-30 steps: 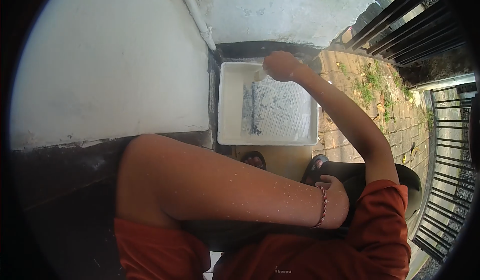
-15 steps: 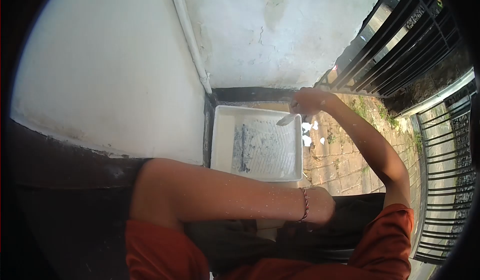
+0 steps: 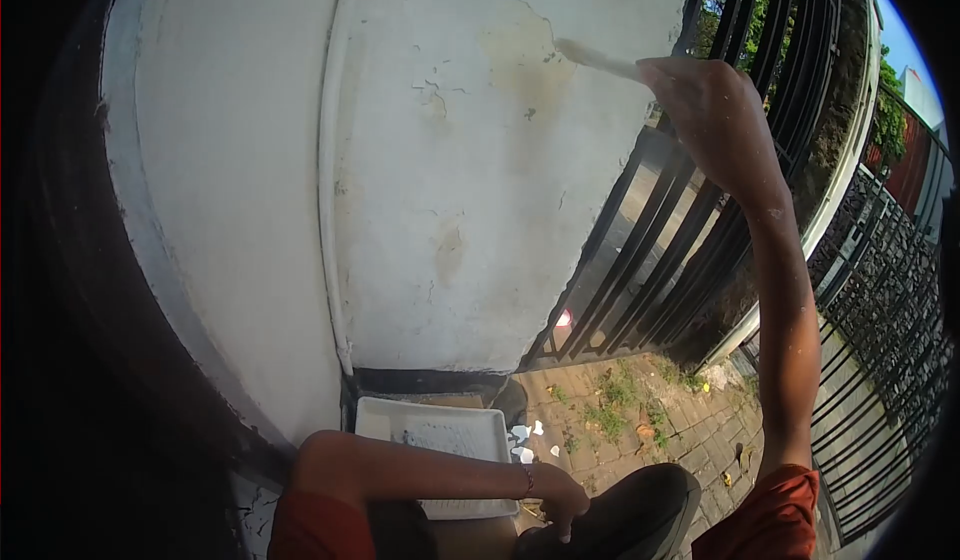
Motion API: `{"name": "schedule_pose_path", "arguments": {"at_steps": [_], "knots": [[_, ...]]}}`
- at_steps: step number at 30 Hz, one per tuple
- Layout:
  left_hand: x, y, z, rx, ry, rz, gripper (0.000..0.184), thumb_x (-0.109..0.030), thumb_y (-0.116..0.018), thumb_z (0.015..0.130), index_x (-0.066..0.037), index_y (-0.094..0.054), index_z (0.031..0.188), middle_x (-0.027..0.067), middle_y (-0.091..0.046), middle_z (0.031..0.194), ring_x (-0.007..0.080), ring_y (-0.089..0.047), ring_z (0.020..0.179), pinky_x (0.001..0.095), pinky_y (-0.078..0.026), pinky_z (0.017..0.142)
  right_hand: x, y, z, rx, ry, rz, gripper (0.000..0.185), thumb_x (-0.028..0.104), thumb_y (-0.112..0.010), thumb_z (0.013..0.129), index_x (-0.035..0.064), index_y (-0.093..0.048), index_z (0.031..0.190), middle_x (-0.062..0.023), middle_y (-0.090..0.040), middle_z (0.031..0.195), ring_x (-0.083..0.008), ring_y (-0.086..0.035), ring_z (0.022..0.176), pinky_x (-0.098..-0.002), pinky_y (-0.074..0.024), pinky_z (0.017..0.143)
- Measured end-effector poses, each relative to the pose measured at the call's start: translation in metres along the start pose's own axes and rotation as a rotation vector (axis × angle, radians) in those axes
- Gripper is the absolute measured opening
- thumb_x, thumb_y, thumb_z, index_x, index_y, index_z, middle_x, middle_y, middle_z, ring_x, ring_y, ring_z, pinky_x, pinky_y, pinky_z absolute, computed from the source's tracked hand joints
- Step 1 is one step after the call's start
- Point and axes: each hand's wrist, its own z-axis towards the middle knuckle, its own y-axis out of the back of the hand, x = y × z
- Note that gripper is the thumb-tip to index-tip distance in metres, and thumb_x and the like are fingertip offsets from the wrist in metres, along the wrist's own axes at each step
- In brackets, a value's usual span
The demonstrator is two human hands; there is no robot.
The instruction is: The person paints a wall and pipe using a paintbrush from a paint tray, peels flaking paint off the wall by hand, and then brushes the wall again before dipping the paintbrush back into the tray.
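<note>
My right hand [image 3: 705, 105] is raised at the upper right, its fingers closed on a paintbrush [image 3: 605, 63]. The brush is pale and somewhat blurred, pointing left with its tip at the white wall [image 3: 400, 180], beside a yellowish patch [image 3: 525, 60] of cracked paint. My left hand [image 3: 562, 500] hangs low over my dark-clothed knee [image 3: 650, 505], fingers loosely bent downward and nothing visible in them. Below, a white paint tray [image 3: 490, 423] with a ribbed, grey-smeared bottom stands in the wall corner. My left forearm hides part of it.
A white pipe [image 3: 328, 180] runs down the wall corner. To the right stand black metal bars [image 3: 625, 250] and another barred gate [image 3: 880, 400]. White flakes [image 3: 522, 454] lie on brick paving [image 3: 700, 450] beside the tray, where some grass [image 3: 605, 420] grows.
My right hand has lifted the paintbrush from the tray up to the wall. The view has tilted upward, showing more wall. My left hand still hangs low near my knee.
</note>
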Motion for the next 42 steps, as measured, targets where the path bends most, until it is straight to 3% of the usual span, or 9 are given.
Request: {"name": "schedule_pose_path", "arguments": {"at_steps": [2,6,15,20,30,32,34,39,42], "knots": [[0.001,-0.004,0.005,0.038,-0.008,0.018,0.066,-0.054,-0.068,0.078,0.007,-0.063,0.101,0.026,-0.065,0.096,0.0392,-0.063,0.094,0.0472,-0.049,0.081,0.006,0.002,0.014,0.004,-0.135,-0.136,0.022,0.02,-0.061,0.09,0.0017,-0.072,0.097,-0.0098,-0.062,0.055,-0.0197,-0.056,0.043,-0.0335,-0.0438,0.045],[0.0,-0.012,0.006,0.102,-0.031,0.044,0.068,-0.055,-0.066,0.078,0.008,-0.063,0.103,0.0262,-0.065,0.097,0.039,-0.063,0.093,0.0467,-0.049,0.081,0.006,-0.039,0.01,-0.076,-0.049,-0.292,0.02,0.018,-0.061,0.087,0.002,-0.072,0.084,-0.016,-0.062,0.059,-0.0326,-0.061,0.051,-0.0407,-0.0496,0.051],[-0.005,-0.019,0.0,0.097,-0.003,0.115,0.07,-0.057,-0.066,0.078,0.008,-0.062,0.105,0.0255,-0.065,0.098,0.0388,-0.063,0.094,0.0451,-0.05,0.082,0.036,-0.066,-0.044,0.239,-0.183,-0.146,0.019,0.017,-0.061,0.085,0.0015,-0.071,0.081,-0.0192,-0.062,0.064,-0.036,-0.063,0.059,-0.0415,-0.0512,0.058],[-0.017,-0.017,-0.011,0.138,0.058,0.136,0.057,-0.048,-0.065,0.081,0.0,-0.064,0.111,0.0157,-0.068,0.107,0.0316,-0.066,0.094,0.0434,-0.052,0.085,0.041,-0.059,-0.05,0.518,-0.192,-0.06,0.018,0.019,-0.061,0.085,0.0067,-0.074,0.088,-0.0162,-0.063,0.063,-0.0345,-0.062,0.061,-0.0412,-0.0492,0.061],[-0.006,-0.023,-0.002,0.074,0.071,0.173,0.057,-0.052,-0.068,0.076,-0.007,-0.066,0.112,0.0152,-0.068,0.108,0.031,-0.067,0.093,0.0421,-0.053,0.082,0.007,-0.041,0.037,0.004,-0.145,-0.218,0.025,0.025,-0.061,0.088,0.0046,-0.073,0.095,-0.013,-0.063,0.058,-0.0283,-0.062,0.05,-0.0378,-0.0501,0.053],[-0.003,-0.024,-0.003,0.057,0.04,0.11,0.061,-0.051,-0.068,0.075,0.004,-0.066,0.101,0.0229,-0.066,0.103,0.0371,-0.062,0.1,0.0454,-0.049,0.087,0.007,-0.038,0.039,-0.108,-0.108,-0.223,0.025,0.026,-0.061,0.088,0.0052,-0.074,0.095,-0.0129,-0.063,0.058,-0.0282,-0.063,0.05,-0.0376,-0.0505,0.053],[-0.005,-0.025,-0.003,0.063,0.042,0.117,0.061,-0.051,-0.068,0.075,0.004,-0.067,0.101,0.0228,-0.066,0.103,0.0372,-0.062,0.1,0.0454,-0.049,0.087,0.013,-0.036,0.041,-0.27,-0.121,-0.183,0.025,0.024,-0.055,0.09,0.0107,-0.072,0.101,-0.013,-0.061,0.06,-0.0269,-0.063,0.058,-0.0358,-0.0509,0.062],[-0.004,-0.027,-0.004,0.091,0.053,0.129,0.06,-0.051,-0.069,0.075,0.003,-0.067,0.101,0.0223,-0.067,0.103,0.0364,-0.063,0.099,0.0448,-0.049,0.086,0.036,-0.066,0.03,-0.105,-0.076,-0.214,0.022,0.023,-0.061,0.088,0.0044,-0.073,0.087,-0.0154,-0.062,0.058,-0.0332,-0.063,0.053,-0.0409,-0.0514,0.054],[-0.011,-0.02,-0.009,0.151,0.01,0.044,0.059,-0.051,-0.069,0.076,0.004,-0.068,0.098,0.0205,-0.068,0.098,0.0332,-0.065,0.093,0.0423,-0.051,0.081,0.063,-0.067,0.001,0.28,-0.242,-0.079,0.022,0.021,-0.061,0.087,0.0026,-0.072,0.081,-0.018,-0.064,0.065,-0.0339,-0.064,0.062,-0.0421,-0.0518,0.06]]}}
